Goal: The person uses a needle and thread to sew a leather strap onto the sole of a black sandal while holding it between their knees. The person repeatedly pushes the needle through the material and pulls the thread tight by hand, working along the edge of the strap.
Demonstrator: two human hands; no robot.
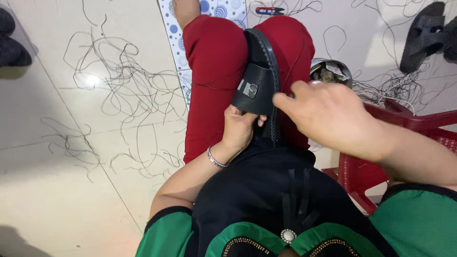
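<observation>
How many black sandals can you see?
2: one sandal on the red lap, held by the left hand; another sandal on the floor, top right. Dark shapes top left are unclear.

Black sandal (259, 78) with metal buckle, upright on red-trousered lap; sole stitched

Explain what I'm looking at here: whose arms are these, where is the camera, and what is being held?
There is one picture, taken by a camera worn on a person's head, looking down at their own lap. The person sits with legs in red trousers stretched over a pale tiled floor. Their left hand grips a black sandal from underneath, propped between the knees. Their right hand reaches to the sandal's stitched edge; whether it pinches anything is hard to tell. Loose dark threads lie scattered over the floor. A red plastic stool stands to the right, a small metal bowl beyond it, and more dark sandals at the top right.
</observation>
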